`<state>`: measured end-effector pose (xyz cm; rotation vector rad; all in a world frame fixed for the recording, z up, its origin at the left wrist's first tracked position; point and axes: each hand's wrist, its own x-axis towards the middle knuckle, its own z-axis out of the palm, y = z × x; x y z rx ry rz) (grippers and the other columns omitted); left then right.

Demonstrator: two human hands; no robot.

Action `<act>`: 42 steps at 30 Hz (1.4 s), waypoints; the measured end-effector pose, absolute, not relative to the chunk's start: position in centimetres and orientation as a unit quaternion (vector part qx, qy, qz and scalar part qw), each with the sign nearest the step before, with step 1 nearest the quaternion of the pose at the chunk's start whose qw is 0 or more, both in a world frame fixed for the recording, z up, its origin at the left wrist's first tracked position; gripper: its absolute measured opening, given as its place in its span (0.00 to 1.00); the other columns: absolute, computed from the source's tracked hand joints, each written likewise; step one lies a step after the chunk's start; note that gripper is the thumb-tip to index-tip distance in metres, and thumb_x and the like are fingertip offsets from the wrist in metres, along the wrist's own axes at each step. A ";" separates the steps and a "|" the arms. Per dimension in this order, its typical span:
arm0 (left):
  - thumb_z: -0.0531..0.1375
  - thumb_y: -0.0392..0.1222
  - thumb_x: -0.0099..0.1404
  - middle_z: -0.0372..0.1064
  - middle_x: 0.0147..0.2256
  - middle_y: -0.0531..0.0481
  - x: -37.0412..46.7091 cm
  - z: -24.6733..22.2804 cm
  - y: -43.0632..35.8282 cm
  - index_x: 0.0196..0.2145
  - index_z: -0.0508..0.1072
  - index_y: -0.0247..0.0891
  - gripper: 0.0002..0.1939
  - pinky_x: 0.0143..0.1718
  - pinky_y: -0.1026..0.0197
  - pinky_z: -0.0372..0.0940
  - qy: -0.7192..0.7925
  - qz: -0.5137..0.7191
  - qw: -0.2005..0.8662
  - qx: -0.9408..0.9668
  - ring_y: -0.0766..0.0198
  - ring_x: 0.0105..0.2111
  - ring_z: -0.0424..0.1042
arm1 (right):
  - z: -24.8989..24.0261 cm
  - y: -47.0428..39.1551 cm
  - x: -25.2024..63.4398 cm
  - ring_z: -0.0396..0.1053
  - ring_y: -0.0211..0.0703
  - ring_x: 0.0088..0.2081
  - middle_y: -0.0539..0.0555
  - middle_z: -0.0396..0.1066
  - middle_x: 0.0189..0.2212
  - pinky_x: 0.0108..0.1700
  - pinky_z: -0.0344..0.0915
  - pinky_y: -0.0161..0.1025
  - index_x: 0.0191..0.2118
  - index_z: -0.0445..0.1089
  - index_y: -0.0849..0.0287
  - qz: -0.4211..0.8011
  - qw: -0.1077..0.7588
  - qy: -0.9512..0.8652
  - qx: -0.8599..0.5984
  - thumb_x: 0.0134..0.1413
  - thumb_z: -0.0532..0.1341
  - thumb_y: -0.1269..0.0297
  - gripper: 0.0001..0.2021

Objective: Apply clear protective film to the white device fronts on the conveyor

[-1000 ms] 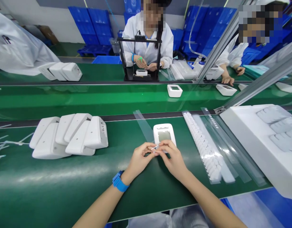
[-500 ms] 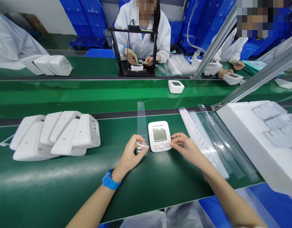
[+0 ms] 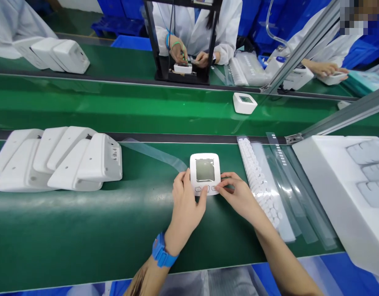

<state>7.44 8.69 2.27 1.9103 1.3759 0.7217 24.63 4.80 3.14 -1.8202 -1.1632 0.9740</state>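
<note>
The left hand (image 3: 188,205) is partly closed on the left side of the white device (image 3: 204,174), its thumb laid over the lower face; the lower right corner is pinched by the right hand (image 3: 238,196), fingers curled. The device is rested screen up on the bench (image 3: 84,230), near the middle. It is judged light and stiff, with a smooth, slightly slippery casing and a scratch-prone screen (image 3: 205,168), so it is best taken by its side edges. To the left, a clear strip (image 3: 155,153) is laid. At right, translucent pieces (image 3: 366,151) are held in a white box (image 3: 326,195). At the far side, a blue bin (image 3: 132,42) is seen, its contents hidden.
</note>
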 end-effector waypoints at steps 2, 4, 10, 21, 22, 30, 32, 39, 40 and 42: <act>0.56 0.43 0.68 0.51 0.58 0.34 8.3 2.1 8.3 0.64 0.51 0.36 0.30 0.56 0.39 0.61 0.541 0.284 0.326 0.721 0.44 0.59 0.57 | 3.1 4.8 24.5 0.72 0.48 0.47 0.58 0.65 0.47 0.45 0.76 0.45 0.27 0.75 0.58 0.379 0.374 -0.452 -0.715 0.53 0.66 0.57 0.11; 0.56 0.44 0.68 0.50 0.59 0.33 8.7 1.9 8.1 0.64 0.49 0.35 0.31 0.56 0.39 0.60 0.552 0.283 0.316 0.718 0.43 0.60 0.57 | 3.2 4.8 24.4 0.72 0.48 0.47 0.58 0.65 0.46 0.44 0.76 0.45 0.27 0.74 0.58 0.379 0.376 -0.453 -0.714 0.53 0.66 0.57 0.11; 0.56 0.48 0.68 0.50 0.59 0.33 9.2 1.2 7.8 0.66 0.46 0.37 0.35 0.53 0.38 0.60 0.566 0.277 0.299 0.717 0.41 0.59 0.57 | 3.4 4.9 24.4 0.73 0.47 0.44 0.58 0.66 0.46 0.44 0.77 0.47 0.26 0.73 0.58 0.373 0.380 -0.461 -0.710 0.54 0.65 0.56 0.12; 0.57 0.49 0.67 0.50 0.59 0.31 9.6 0.7 7.8 0.66 0.44 0.35 0.37 0.53 0.37 0.58 0.574 0.277 0.270 0.722 0.40 0.58 0.58 | 3.5 4.8 24.4 0.73 0.47 0.45 0.59 0.64 0.47 0.46 0.77 0.46 0.26 0.72 0.59 0.378 0.378 -0.455 -0.712 0.55 0.64 0.58 0.11; 0.57 0.49 0.67 0.50 0.59 0.31 9.6 0.7 7.8 0.66 0.44 0.35 0.37 0.53 0.37 0.58 0.574 0.276 0.269 0.722 0.40 0.58 0.58 | 3.5 4.8 24.5 0.73 0.47 0.46 0.59 0.64 0.48 0.46 0.76 0.47 0.26 0.72 0.59 0.381 0.380 -0.451 -0.712 0.55 0.64 0.57 0.11; 0.57 0.49 0.67 0.50 0.59 0.31 9.6 0.7 7.8 0.66 0.44 0.36 0.37 0.53 0.37 0.59 0.572 0.277 0.273 0.722 0.40 0.59 0.58 | 2.8 4.4 25.0 0.72 0.48 0.48 0.58 0.65 0.48 0.47 0.76 0.46 0.29 0.72 0.57 0.400 0.400 -0.432 -0.703 0.54 0.66 0.51 0.14; 0.57 0.49 0.67 0.50 0.59 0.31 9.6 0.6 7.8 0.66 0.45 0.35 0.37 0.54 0.38 0.58 0.572 0.279 0.270 0.723 0.40 0.59 0.57 | 2.8 4.4 24.9 0.72 0.47 0.47 0.58 0.65 0.48 0.48 0.76 0.45 0.29 0.70 0.58 0.399 0.403 -0.431 -0.702 0.53 0.66 0.51 0.15; 0.57 0.49 0.67 0.50 0.59 0.32 9.6 0.5 7.7 0.65 0.46 0.34 0.37 0.53 0.39 0.59 0.577 0.274 0.260 0.724 0.40 0.58 0.58 | 3.0 4.4 24.8 0.71 0.47 0.49 0.57 0.64 0.49 0.51 0.75 0.45 0.29 0.69 0.58 0.406 0.401 -0.427 -0.701 0.54 0.66 0.51 0.15; 0.57 0.49 0.67 0.50 0.59 0.31 9.7 0.5 7.7 0.65 0.46 0.34 0.37 0.53 0.39 0.59 0.579 0.272 0.259 0.724 0.40 0.58 0.58 | 3.0 4.4 24.7 0.71 0.47 0.48 0.57 0.64 0.49 0.50 0.75 0.45 0.29 0.69 0.58 0.406 0.401 -0.426 -0.702 0.53 0.66 0.51 0.15; 0.57 0.49 0.66 0.50 0.59 0.31 9.7 0.5 7.7 0.66 0.47 0.33 0.37 0.53 0.39 0.60 0.581 0.268 0.257 0.724 0.40 0.58 0.59 | 3.0 4.5 24.6 0.72 0.47 0.47 0.57 0.64 0.48 0.50 0.75 0.46 0.29 0.69 0.58 0.403 0.402 -0.424 -0.704 0.53 0.66 0.51 0.15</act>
